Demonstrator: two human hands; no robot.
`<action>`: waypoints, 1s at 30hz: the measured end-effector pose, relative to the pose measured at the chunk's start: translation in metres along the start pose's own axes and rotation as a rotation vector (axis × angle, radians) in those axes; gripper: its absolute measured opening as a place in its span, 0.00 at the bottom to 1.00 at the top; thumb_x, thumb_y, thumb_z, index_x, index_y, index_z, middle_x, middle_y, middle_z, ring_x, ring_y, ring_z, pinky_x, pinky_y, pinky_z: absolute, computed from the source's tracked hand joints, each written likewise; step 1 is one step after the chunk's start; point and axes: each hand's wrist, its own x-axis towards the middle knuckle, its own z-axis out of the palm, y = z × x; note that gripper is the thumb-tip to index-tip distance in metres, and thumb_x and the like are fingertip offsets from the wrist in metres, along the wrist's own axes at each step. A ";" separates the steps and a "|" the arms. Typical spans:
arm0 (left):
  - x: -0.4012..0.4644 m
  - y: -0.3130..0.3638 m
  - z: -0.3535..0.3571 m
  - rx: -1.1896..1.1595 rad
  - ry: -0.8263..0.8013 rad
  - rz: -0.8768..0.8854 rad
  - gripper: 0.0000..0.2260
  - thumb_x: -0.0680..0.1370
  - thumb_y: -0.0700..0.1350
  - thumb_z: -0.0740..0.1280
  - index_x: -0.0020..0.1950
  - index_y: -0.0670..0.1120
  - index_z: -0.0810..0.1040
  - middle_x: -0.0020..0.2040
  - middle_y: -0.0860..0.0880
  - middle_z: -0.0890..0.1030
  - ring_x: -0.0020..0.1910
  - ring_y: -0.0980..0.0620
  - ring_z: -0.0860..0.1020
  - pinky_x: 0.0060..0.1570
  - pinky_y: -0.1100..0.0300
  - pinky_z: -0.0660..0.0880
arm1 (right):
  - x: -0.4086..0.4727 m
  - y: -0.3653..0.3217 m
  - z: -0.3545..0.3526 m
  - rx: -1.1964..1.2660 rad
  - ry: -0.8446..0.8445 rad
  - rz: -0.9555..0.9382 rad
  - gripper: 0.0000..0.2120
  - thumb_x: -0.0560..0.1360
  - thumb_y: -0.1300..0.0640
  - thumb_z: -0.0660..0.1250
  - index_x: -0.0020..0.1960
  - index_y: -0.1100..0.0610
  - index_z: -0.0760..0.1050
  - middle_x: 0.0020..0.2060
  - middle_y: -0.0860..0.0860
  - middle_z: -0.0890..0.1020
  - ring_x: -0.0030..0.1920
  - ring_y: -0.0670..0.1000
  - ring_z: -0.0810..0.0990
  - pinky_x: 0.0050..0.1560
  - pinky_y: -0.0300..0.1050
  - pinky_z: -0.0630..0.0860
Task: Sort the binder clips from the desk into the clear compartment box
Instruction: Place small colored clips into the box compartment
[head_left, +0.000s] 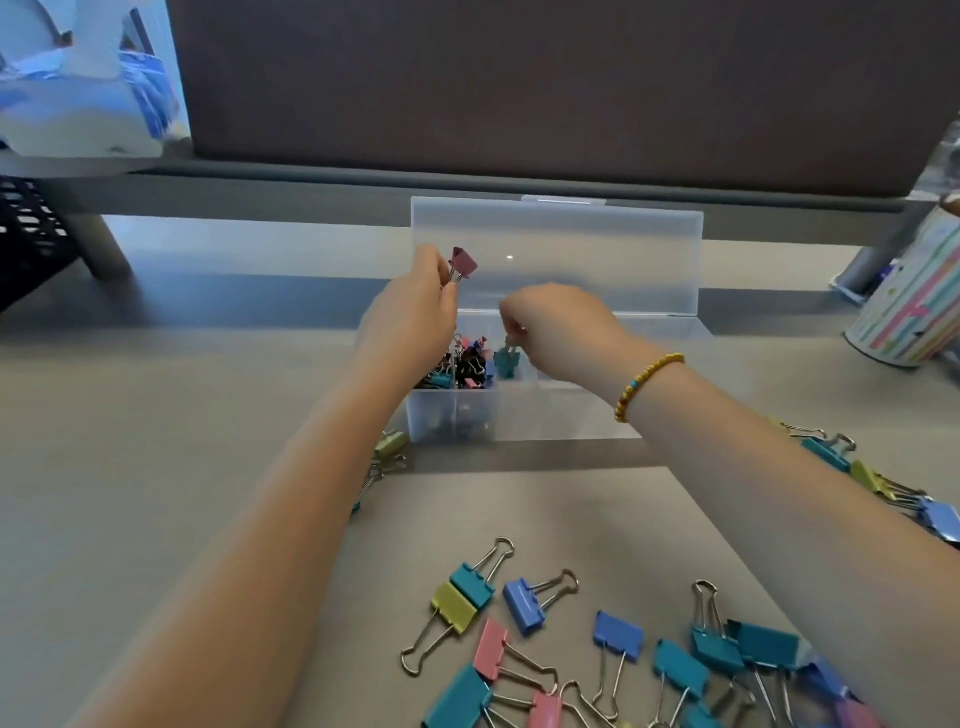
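- Binder clips (597, 649) in teal, blue, pink and yellow-green lie scattered on the grey desk (156, 415) nearest the camera, wire handles splayed, several touching or overlapping.
- More clips (883, 483) trail along the desk's right side, partly hidden under the right forearm; a few others (387, 457) sit just beside the box's front left corner, behind the left forearm.
- Clear compartment box (519, 415) stands open in the middle of the desk, its lid (556, 254) upright at the back; the left compartments hold a heap of small mixed-colour clips (462, 364).
- Left hand (410, 317) hovers over the box's left end, fingertips pinching the wire handles of a small pink clip (462, 262) held up before the lid.
- Right hand (561, 327), a yellow bead bracelet (644, 384) on its wrist, reaches over the box, fingers curled down and pinching a small teal clip (506, 361) by its handles above a compartment.
- Black mesh basket (31, 234) sits at far left, a striped cup (909, 312) at far right.
- Both forearms cross the desk and block much of the box's near wall.
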 end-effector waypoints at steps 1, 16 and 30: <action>0.000 0.000 0.000 0.010 -0.004 0.004 0.03 0.82 0.45 0.55 0.51 0.47 0.62 0.44 0.44 0.79 0.40 0.45 0.78 0.40 0.50 0.77 | 0.001 -0.002 0.001 -0.033 -0.005 -0.016 0.05 0.77 0.65 0.61 0.47 0.56 0.71 0.49 0.55 0.79 0.44 0.56 0.74 0.39 0.45 0.67; -0.001 0.002 0.000 0.077 -0.046 0.017 0.06 0.82 0.46 0.54 0.55 0.44 0.65 0.44 0.43 0.79 0.39 0.46 0.78 0.38 0.53 0.75 | -0.004 -0.003 -0.003 -0.067 -0.208 -0.060 0.11 0.78 0.58 0.63 0.58 0.53 0.79 0.55 0.54 0.80 0.51 0.57 0.78 0.42 0.43 0.71; -0.002 0.002 0.000 0.114 -0.057 0.024 0.07 0.82 0.46 0.54 0.56 0.44 0.65 0.43 0.45 0.78 0.39 0.45 0.77 0.37 0.53 0.74 | -0.010 -0.007 -0.016 0.091 -0.393 0.015 0.15 0.78 0.60 0.57 0.60 0.58 0.77 0.57 0.56 0.78 0.53 0.57 0.76 0.54 0.47 0.75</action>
